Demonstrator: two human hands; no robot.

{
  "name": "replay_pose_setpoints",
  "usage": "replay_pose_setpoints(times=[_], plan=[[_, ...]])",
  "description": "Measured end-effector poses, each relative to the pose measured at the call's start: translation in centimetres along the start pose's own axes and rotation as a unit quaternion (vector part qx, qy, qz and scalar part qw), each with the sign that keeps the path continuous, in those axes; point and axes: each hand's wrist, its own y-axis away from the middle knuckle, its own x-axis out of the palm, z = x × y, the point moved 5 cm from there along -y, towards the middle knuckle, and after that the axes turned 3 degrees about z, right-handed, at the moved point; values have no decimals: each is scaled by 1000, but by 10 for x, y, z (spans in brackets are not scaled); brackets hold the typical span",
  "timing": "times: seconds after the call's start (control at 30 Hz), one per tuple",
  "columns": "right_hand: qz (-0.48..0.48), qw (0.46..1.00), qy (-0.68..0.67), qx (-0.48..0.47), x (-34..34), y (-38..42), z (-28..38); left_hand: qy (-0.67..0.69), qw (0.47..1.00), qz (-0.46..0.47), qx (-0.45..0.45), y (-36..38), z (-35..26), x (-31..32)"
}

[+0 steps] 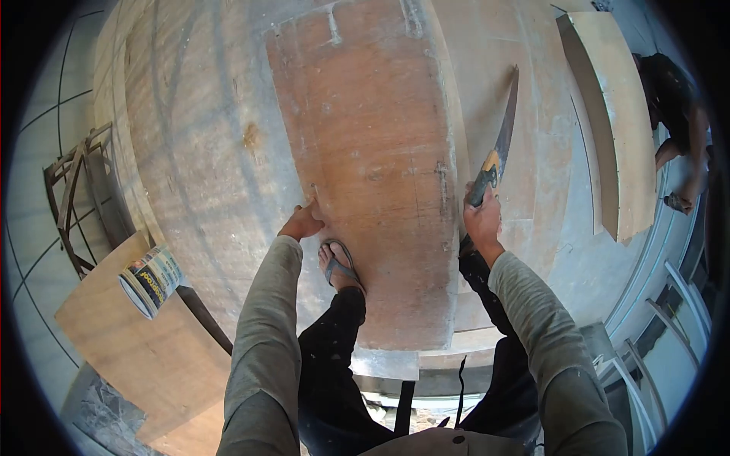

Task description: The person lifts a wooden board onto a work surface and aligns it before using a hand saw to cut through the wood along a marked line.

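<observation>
Head view shows a handsaw [494, 165] with tapering blade [508, 125], yellow-and-dark handle [484, 185]

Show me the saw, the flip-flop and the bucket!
Saw [506, 137]: head view, on its blade.
Flip-flop [343, 270]: head view, on its strap.
Bucket [157, 275]: head view, on its printed side.

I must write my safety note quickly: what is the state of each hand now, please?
Left hand: at the edge of the reddish board; grip cannot be told.
Right hand: closed, holding the handsaw by its handle.
</observation>
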Motion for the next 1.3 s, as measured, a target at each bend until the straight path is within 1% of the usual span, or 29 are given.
replay_pose_setpoints(times=[0.03,0.07,0.13,0.2,0.27,0.33,0.4,0.47,0.5,0.53,0.57,0.6,0.63,0.67,0.7,0.73,0.77,0.8,0.83,0.87,0.93,0.97,1.0,1.1,1.13,1.2,1.23,1.27,1.3], plan=[[-10,1000,-1,2,-12,6,8,-82,993,83,-12,-4,-10,-25],[-18,1000,-1,5,-22,12,14,-86,994,65,-2,-5,-30,-63],[-15,993,-103,-49,-43,25,45,1,993,-120,6,-5,-75,-143],[15,990,-127,-55,-64,37,90,2,959,-275,65,-23,-112,-200],[20,997,-49,-51,-83,46,136,47,928,-336,155,-46,-149,-246],[-21,998,-22,-54,-88,53,154,-17,878,-430,209,-80,-184,-277],[-56,997,9,-49,-85,60,168,6,860,-449,243,-103,-220,-301],[-135,987,-16,-90,-76,68,184,3,846,-469,254,-116,-254,-318],[-117,984,12,-134,-67,70,184,-3,837,-482,258,-123,-264,-324],[-118,984,19,-135,-57,66,185,4,837,-481,260,-133,-270,-333],[-129,980,-101,-113,-43,63,185,17,851,-445,277,-144,-277,-337],[-142,961,-222,-86,-29,62,187,26,865,-405,295,-154,-282,-332],[-151,966,-205,-54,-25,54,199,25,867,-397,300,-164,-281,-320],[-175,972,-151,-41,-21,47,212,-6,859,-422,291,-170,-279,-310],[-166,980,-79,-82,-17,38,223,-35,846,-452,281,-170,-282,-309],[-154,981,-7,-122,-10,31,232,-33,845,-451,286,-172,-284,-313],[-156,981,-5,-115,-3,26,237,-28,855,-430,290,-173,-284,-313],[-151,982,-59,-97,4,24,241,-22,867,-405,289,-173,-279,-310],[-149,979,-112,-88,6,19,249,-19,868,-404,290,-172,-276,-310],[-153,978,-107,-94,3,17,261,-17,875,-389,286,-177,-277,-309],[-127,981,-149,-1,1,13,267,-9,878,-384,286,-177,-282,-311],[-145,977,-149,-46,-1,8,273,-7,885,-372,281,-178,-281,-308],[-147,976,-151,-52,-1,3,276,-9,892,-359,276,-178,-281,-309],[-140,978,-145,-44,-2,-16,282,36,886,-371,276,-167,-281,-310],[-131,980,-147,-30,0,-18,281,31,894,-358,268,-165,-280,-310],[-103,984,-144,-8,2,-30,276,41,883,-388,259,-167,-291,-333],[-98,987,-130,1,0,-33,284,46,887,-381,256,-172,-294,-338],[-92,988,-123,6,-1,-39,281,31,868,-410,277,-173,-297,-342],[-104,993,-42,-45,-4,-43,284,16,850,-437,295,-173,-298,-344]])
